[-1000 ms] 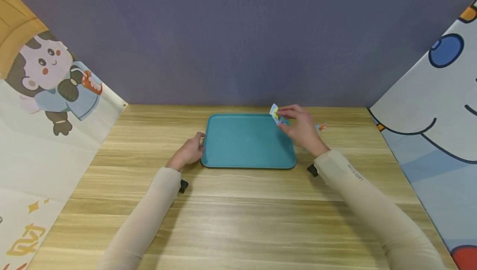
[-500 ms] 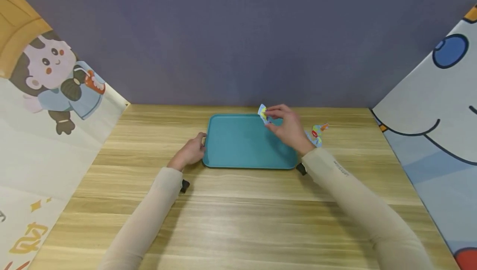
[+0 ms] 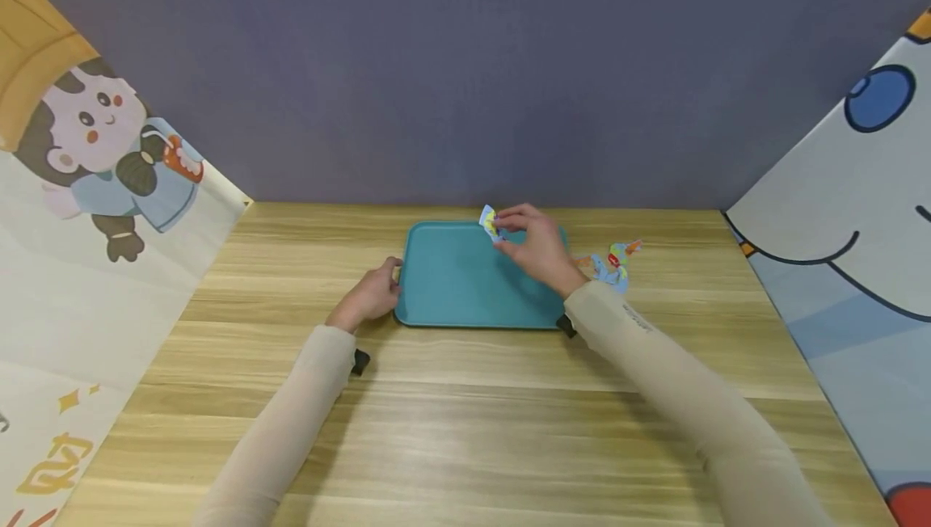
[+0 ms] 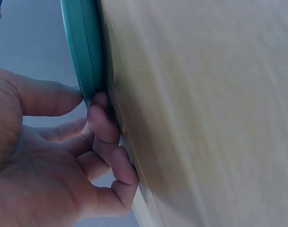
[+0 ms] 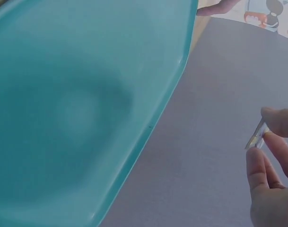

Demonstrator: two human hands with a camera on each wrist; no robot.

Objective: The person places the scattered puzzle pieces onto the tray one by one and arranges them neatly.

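The teal tray (image 3: 458, 284) lies on the wooden table in the head view. My left hand (image 3: 372, 294) grips its left edge; in the left wrist view the thumb (image 4: 54, 98) meets the rim and curled fingers tuck beneath. Above the tray's far edge, my right hand (image 3: 540, 247) pinches a small flat puzzle piece (image 3: 487, 220), light blue with yellow. From the right wrist, that piece (image 5: 256, 136) shows nearly edge-on between thumb and fingertips. The bare tray floor lies below it.
Several colourful puzzle pieces (image 3: 613, 259) lie on the table just right of the tray. A grey-purple wall (image 3: 465, 90) rises behind the table (image 3: 451, 430), and cartoon-printed panels (image 3: 109, 155) stand at both sides.
My right hand has moved left over the tray with the puzzle piece, uncovering more loose pieces at right. My left hand keeps its grip on the tray's left edge.
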